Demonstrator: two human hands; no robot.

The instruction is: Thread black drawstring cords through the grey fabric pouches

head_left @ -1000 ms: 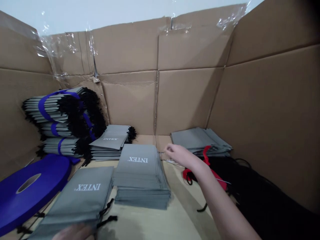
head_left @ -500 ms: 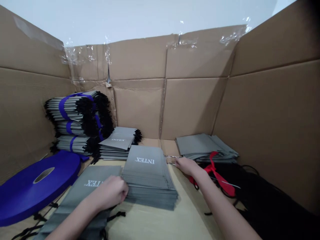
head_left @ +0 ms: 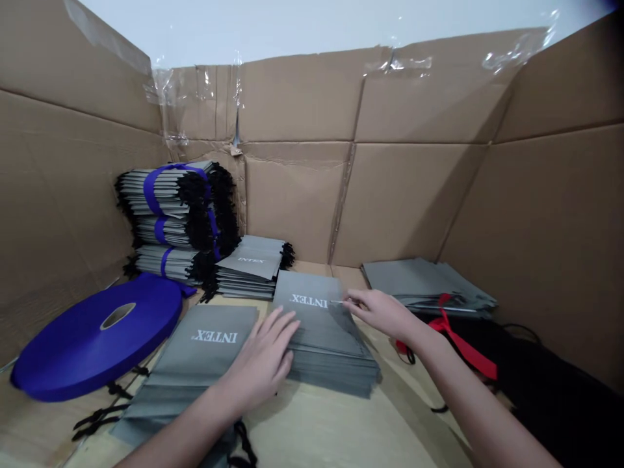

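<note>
My left hand [head_left: 266, 354] is open, its fingers spread over the left edge of the middle stack of grey fabric pouches [head_left: 312, 325] printed INTEX. Under and beside that wrist lies another pile of grey pouches [head_left: 195, 357] with black drawstring ends showing. Above the right side of the middle stack, my right hand [head_left: 377, 309] is closed on a thin, pale rod-like tool [head_left: 337, 301], its tip over the printed lettering. The exact kind of tool is too small to make out. A red ribbon [head_left: 463, 344] lies beyond the right forearm.
A big blue webbing roll [head_left: 73, 344] lies at left. Behind it stand strapped bundles of grey pouches [head_left: 166, 221], beside a loose corded stack [head_left: 251, 266]. Grey fabric pieces [head_left: 424, 279] and a black heap [head_left: 550, 383] sit at right. Cardboard walls [head_left: 292, 188] enclose the table.
My left hand has opened from a fist and moved onto the stack's edge. The right hand has come over the middle stack, the thin tool now visible in it. The view has shifted.
</note>
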